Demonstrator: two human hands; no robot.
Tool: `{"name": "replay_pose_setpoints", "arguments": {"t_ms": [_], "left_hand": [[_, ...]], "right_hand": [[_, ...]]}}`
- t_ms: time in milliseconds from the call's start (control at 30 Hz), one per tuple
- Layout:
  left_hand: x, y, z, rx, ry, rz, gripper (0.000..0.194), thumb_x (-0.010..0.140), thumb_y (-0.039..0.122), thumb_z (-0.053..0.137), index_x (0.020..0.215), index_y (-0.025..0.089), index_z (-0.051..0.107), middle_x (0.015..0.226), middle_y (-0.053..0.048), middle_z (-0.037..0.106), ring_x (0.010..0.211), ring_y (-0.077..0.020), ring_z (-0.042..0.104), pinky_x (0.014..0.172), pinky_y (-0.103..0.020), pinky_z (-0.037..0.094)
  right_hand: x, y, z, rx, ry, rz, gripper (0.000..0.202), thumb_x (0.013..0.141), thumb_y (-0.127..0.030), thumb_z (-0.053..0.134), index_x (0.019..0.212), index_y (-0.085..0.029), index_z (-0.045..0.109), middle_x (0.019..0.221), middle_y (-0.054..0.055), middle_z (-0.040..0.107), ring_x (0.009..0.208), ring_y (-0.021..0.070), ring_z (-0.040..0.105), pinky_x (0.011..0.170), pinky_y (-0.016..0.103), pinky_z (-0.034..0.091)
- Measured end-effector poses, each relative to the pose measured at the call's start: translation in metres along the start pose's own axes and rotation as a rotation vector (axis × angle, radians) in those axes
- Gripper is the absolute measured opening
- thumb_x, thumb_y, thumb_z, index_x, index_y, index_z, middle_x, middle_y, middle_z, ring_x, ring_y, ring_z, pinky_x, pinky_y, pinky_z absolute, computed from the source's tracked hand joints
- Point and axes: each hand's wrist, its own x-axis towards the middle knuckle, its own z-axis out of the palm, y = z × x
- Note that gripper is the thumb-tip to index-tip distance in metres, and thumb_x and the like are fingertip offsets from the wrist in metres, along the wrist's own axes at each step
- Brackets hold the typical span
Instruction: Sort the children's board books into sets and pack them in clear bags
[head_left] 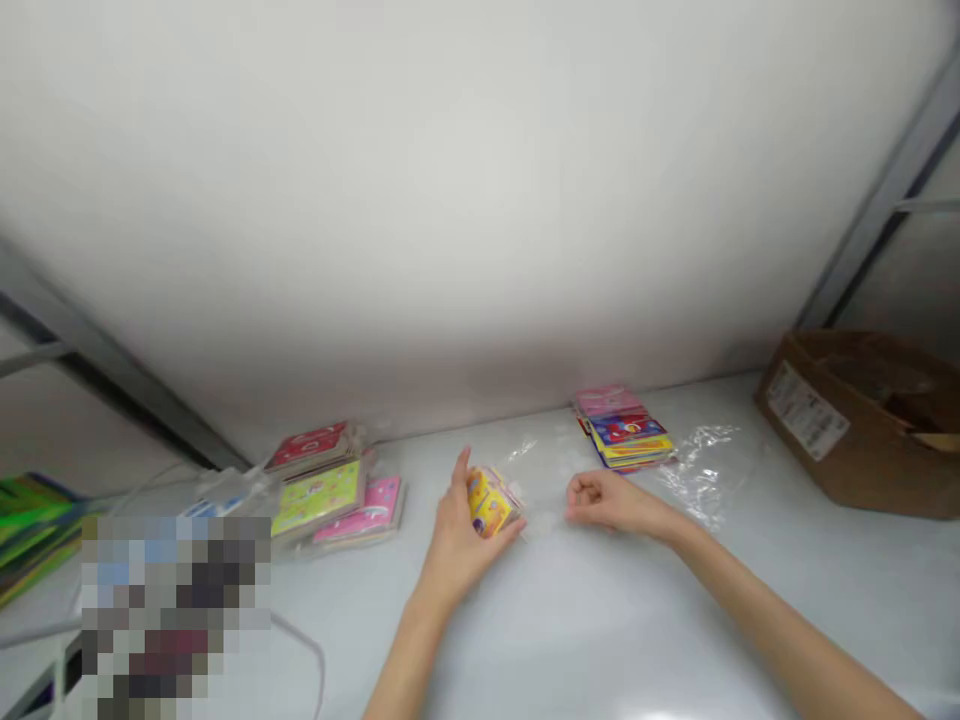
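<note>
The yellow card pack [491,505] is held by the left hand [454,545] just above or on the tabletop [600,620], near the middle of the view; which of the two cannot be told. It is clamped between the thumb and the fingers, with its printed face left showing. The right hand [611,502] is kept apart from it, the fingers curled in; whether any thin film is pinched there cannot be told. For a sound hold, the pack is best gripped by its edges with light, even pressure, so that its corners are kept square and its face is not bowed. The loose card stack [622,430], set beyond the right hand, is best not brushed by the wrist, since its layers are already fanned. Crinkled clear plastic [701,470] is seen beside that stack, and should be kept from being caught under the forearm.
</note>
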Motion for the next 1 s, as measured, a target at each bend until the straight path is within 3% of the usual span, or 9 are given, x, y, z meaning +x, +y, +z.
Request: {"name": "replay_pose_setpoints", "arguments": {"t_ms": [200, 300, 433, 567, 667, 733, 867, 1000], "left_hand": [[-0.007, 0.007, 0.002, 0.028, -0.204, 0.027, 0.101, 0.066, 0.041, 0.071, 0.144, 0.029, 0.009, 0.128, -0.01, 0.049, 0.117, -0.028, 0.047, 0.1, -0.046, 0.035], [-0.01, 0.011, 0.002, 0.037, -0.259, 0.056, 0.103, 0.065, 0.04, 0.072, 0.145, 0.027, 0.009, 0.126, -0.01, 0.051, 0.115, -0.0277, 0.049, 0.098, -0.045, 0.036], [-0.009, 0.009, 0.003, 0.023, -0.243, 0.047, 0.101, 0.066, 0.041, 0.071, 0.145, 0.026, 0.009, 0.128, -0.011, 0.05, 0.118, -0.0282, 0.048, 0.1, -0.045, 0.035], [-0.006, 0.006, 0.001, 0.015, -0.18, 0.017, 0.099, 0.068, 0.042, 0.069, 0.144, 0.026, 0.009, 0.13, -0.011, 0.048, 0.12, -0.0277, 0.047, 0.101, -0.045, 0.034], [-0.002, 0.004, -0.001, 0.023, -0.099, -0.007, 0.098, 0.069, 0.044, 0.068, 0.144, 0.025, 0.009, 0.129, -0.011, 0.049, 0.119, -0.0271, 0.048, 0.101, -0.045, 0.034], [0.0, 0.002, -0.002, 0.03, -0.046, -0.023, 0.098, 0.069, 0.044, 0.068, 0.144, 0.024, 0.008, 0.128, -0.012, 0.049, 0.119, -0.0274, 0.048, 0.101, -0.046, 0.035], [0.001, -0.001, -0.001, 0.035, -0.017, -0.034, 0.098, 0.069, 0.045, 0.068, 0.144, 0.023, 0.009, 0.125, -0.013, 0.05, 0.117, -0.0286, 0.05, 0.099, -0.048, 0.036], [0.0, 0.0, 0.0, 0.034, -0.024, -0.024, 0.097, 0.07, 0.045, 0.067, 0.144, 0.023, 0.008, 0.127, -0.012, 0.049, 0.118, -0.0275, 0.048, 0.1, -0.046, 0.035]], "right_hand": [[-0.01, -0.018, -0.014, 0.437, 0.225, -0.148, 0.031, 0.069, -0.043, 0.067, 0.074, -0.019, 0.048, 0.049, -0.01, 0.037, 0.041, 0.0041, 0.029, 0.042, 0.02, 0.018], [-0.011, -0.022, -0.009, 0.473, 0.188, -0.154, 0.033, 0.069, -0.045, 0.067, 0.079, -0.018, 0.052, 0.055, -0.007, 0.047, 0.041, 0.0045, 0.037, 0.041, 0.02, 0.023], [-0.011, -0.023, -0.002, 0.518, 0.159, -0.119, 0.038, 0.07, -0.048, 0.066, 0.09, -0.017, 0.058, 0.064, -0.003, 0.055, 0.045, 0.0063, 0.046, 0.042, 0.02, 0.029], [-0.008, -0.019, -0.003, 0.584, 0.271, -0.125, 0.034, 0.075, -0.046, 0.061, 0.091, -0.016, 0.06, 0.061, -0.004, 0.052, 0.045, 0.0067, 0.046, 0.042, 0.02, 0.032], [-0.005, -0.014, 0.0, 0.595, 0.331, -0.046, 0.031, 0.076, -0.044, 0.059, 0.091, -0.016, 0.059, 0.06, -0.004, 0.054, 0.044, 0.007, 0.048, 0.041, 0.02, 0.034], [-0.004, -0.012, 0.005, 0.598, 0.31, 0.057, 0.032, 0.078, -0.043, 0.057, 0.097, -0.016, 0.058, 0.063, -0.002, 0.059, 0.043, 0.0075, 0.052, 0.041, 0.019, 0.038], [-0.006, -0.01, 0.021, 0.572, 0.089, 0.258, 0.045, 0.083, -0.043, 0.053, 0.119, -0.016, 0.047, 0.084, 0.009, 0.07, 0.049, 0.0114, 0.062, 0.045, 0.021, 0.045], [-0.007, -0.011, 0.032, 0.502, -0.048, 0.311, 0.045, 0.084, -0.044, 0.052, 0.119, -0.015, 0.046, 0.083, 0.011, 0.071, 0.051, 0.015, 0.066, 0.047, 0.023, 0.049]]}}
